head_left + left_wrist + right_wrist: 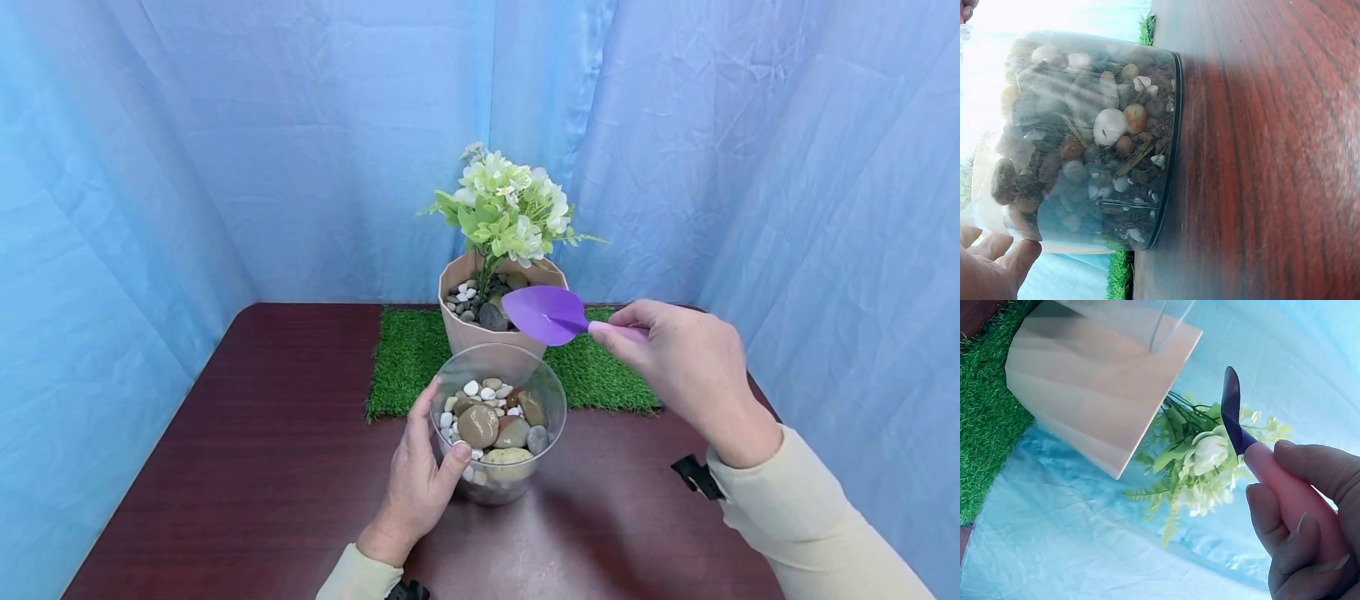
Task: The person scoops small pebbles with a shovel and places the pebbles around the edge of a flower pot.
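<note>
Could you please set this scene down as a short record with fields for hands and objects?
Left hand: holds the clear container
Right hand: grips the trowel by its pink handle
Container contents: stones of mixed sizes and colours
Pot: pale pink, behind the container, holding whitish flowers and stones
Mat: green, grass-like, under the pot
Table: dark reddish-brown

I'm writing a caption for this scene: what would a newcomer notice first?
Probably the purple trowel, held by its pink handle in the right hand. Next, the pale flowers rising from a pink pot on the green mat. Nearer the camera, the left hand grips a clear container of stones on the dark table.
</note>
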The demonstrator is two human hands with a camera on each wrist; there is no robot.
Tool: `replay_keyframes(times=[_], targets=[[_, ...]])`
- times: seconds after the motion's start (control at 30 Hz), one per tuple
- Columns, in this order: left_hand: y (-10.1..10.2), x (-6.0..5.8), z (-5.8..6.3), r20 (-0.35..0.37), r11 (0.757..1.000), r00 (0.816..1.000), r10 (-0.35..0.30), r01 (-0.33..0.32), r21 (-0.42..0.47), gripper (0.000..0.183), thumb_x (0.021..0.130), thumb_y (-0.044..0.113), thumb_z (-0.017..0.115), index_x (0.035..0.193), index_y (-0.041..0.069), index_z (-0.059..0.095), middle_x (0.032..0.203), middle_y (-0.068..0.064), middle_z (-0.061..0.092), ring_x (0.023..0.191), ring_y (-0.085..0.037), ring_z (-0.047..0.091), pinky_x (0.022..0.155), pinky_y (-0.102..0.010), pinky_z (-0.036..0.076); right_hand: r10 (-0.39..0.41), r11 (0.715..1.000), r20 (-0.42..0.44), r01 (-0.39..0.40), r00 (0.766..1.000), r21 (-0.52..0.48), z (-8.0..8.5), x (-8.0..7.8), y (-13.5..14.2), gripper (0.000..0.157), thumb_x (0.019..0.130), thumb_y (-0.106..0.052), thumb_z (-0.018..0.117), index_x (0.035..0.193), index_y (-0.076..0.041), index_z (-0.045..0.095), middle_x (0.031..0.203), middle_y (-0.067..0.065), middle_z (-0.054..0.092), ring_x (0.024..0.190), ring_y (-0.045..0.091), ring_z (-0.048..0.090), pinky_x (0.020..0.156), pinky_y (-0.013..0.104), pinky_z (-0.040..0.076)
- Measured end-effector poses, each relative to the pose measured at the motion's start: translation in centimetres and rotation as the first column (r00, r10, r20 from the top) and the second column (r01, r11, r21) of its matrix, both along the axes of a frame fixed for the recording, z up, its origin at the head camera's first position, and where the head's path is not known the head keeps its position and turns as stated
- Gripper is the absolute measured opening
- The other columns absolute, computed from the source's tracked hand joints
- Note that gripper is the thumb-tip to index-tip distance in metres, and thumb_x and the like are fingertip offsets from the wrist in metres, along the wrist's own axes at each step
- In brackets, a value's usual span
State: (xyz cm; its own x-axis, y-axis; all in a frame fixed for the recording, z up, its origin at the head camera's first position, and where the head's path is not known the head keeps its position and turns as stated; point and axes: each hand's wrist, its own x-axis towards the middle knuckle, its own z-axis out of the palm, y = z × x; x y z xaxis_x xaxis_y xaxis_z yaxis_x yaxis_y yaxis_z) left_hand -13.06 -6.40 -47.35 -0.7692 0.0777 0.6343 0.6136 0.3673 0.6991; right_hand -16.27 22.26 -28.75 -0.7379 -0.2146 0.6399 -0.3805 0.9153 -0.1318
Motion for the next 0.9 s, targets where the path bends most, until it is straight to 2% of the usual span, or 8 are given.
replay_keyframes(times=[0.17,0.33,0.57,0.73,0.9], targets=[[0.0,0.0,-0.1,0.01,1.0,1.0,-0.004,0.004,0.003,0.076,0.093,0.034,0.06,0.153,0.009,0.02,0.152,-0.014,0.035,0.136,-0.033,0.039,0.113,-0.027,0.028,0.023,1.0,-0.049,-0.024,0.999,-0.002,0.2,0.4,-0.3,0.02,0.079,-0.046,0.077,0.083,-0.026,0.076,0.066,-0.011,0.069,0.051,0.005,0.059,0.038,0.029,0.032],[0.1,0.0,-0.2,0.012,1.0,1.0,-0.008,0.008,0.006,0.076,0.093,0.032,0.061,0.153,0.009,0.02,0.152,-0.013,0.035,0.135,-0.034,0.039,0.113,-0.028,0.028,0.047,0.999,-0.085,-0.045,0.995,0.021,0.4,1.0,-0.7,0.02,0.078,-0.045,0.077,0.081,-0.026,0.075,0.066,-0.013,0.069,0.048,0.003,0.055,0.037,0.027,0.029],[0.1,0.0,-0.1,0.017,1.0,1.0,-0.004,0.004,0.01,0.077,0.092,0.032,0.061,0.153,0.009,0.02,0.152,-0.013,0.035,0.135,-0.033,0.04,0.113,-0.028,0.028,0.094,0.994,-0.077,-0.089,0.993,0.065,-0.1,1.7,-1.3,0.016,0.077,-0.042,0.078,0.078,-0.027,0.073,0.071,-0.016,0.071,0.047,-0.001,0.053,0.036,0.023,0.027],[0.1,0.0,-0.1,0.013,1.0,1.0,0.001,-0.001,0.006,0.079,0.09,0.026,0.063,0.153,0.009,0.02,0.151,-0.013,0.036,0.134,-0.033,0.041,0.112,-0.028,0.028,0.122,0.99,-0.067,-0.116,0.99,0.085,-0.7,1.9,-1.7,0.014,0.076,-0.039,0.079,0.077,-0.027,0.073,0.065,-0.018,0.068,0.046,-0.004,0.049,0.037,0.022,0.027],[0.0,0.0,-0.2,0.002,1.0,1.0,0.004,-0.004,0.008,0.078,0.091,0.029,0.062,0.153,0.008,0.021,0.151,-0.013,0.036,0.134,-0.034,0.042,0.112,-0.028,0.028,0.128,0.987,-0.045,-0.122,0.991,0.105,-1.3,1.8,-2.1,0.011,0.076,-0.039,0.079,0.076,-0.029,0.074,0.06,-0.022,0.063,0.044,-0.005,0.042,0.037,0.022,0.025]])
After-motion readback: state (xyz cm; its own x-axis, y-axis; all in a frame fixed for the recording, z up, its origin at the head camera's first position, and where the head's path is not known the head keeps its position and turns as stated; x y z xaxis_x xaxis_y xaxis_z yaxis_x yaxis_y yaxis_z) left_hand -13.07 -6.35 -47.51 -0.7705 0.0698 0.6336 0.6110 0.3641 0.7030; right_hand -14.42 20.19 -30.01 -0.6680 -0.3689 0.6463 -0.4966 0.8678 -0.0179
